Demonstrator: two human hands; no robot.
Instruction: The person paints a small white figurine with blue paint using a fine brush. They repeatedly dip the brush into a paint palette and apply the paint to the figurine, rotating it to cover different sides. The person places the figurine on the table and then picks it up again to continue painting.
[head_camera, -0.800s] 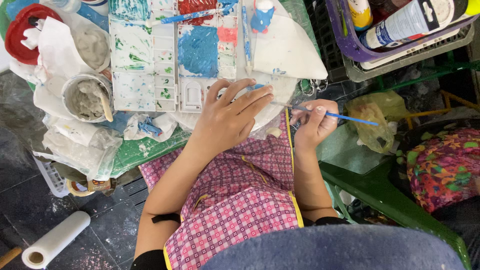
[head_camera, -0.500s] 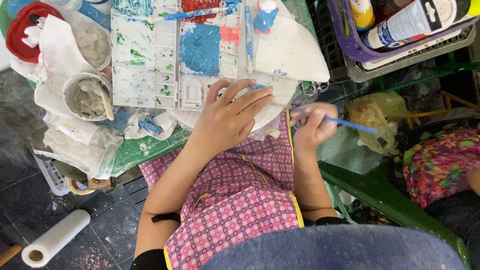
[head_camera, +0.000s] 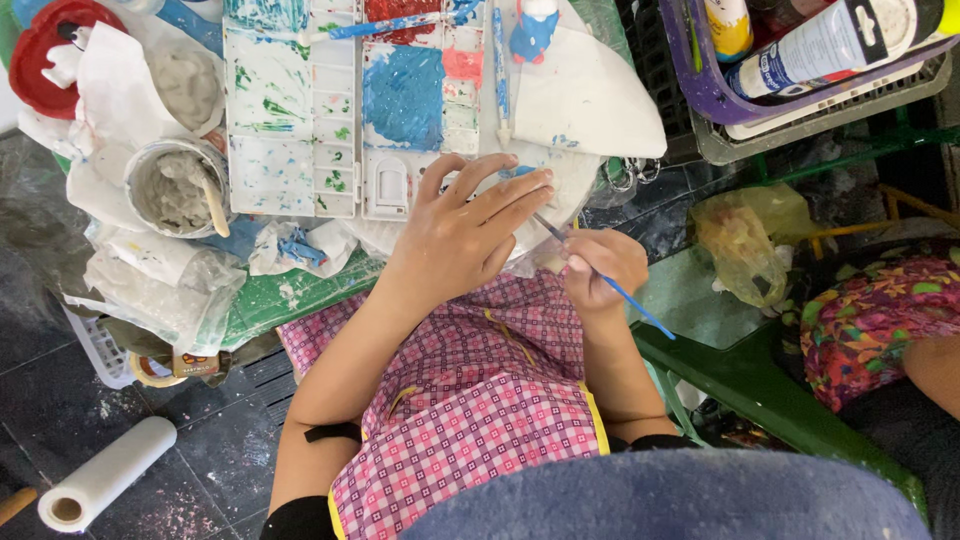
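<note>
Right hand: the right hand is curled tight around a brush, pinching its thin blue handle near the front; the handle slants out past the knuckles toward the green chair.
Brush tip: it points in under the left fingers, at the edge of the white piece; the bristles themselves are hidden.
Left hand: the left hand lies flat, fingers spread and straight, pressing down on the white piece, gripping nothing.
White piece: a pale, rounded plaster shape with small blue dabs, at the table's near edge, touching the palette and partly under the left hand.
Palette: the palette sits just beyond the hands, smeared green on one side, blue and red on the other.
On the palette: a second brush lies across its top.
Left of it: a cup of grey paste with a stick in it, ringed by crumpled tissue.
Lap: a pink checked apron below both forearms.
Far right: a basket holding paint bottles.
Floor: a paper roll lies on the dark tiles.
</note>
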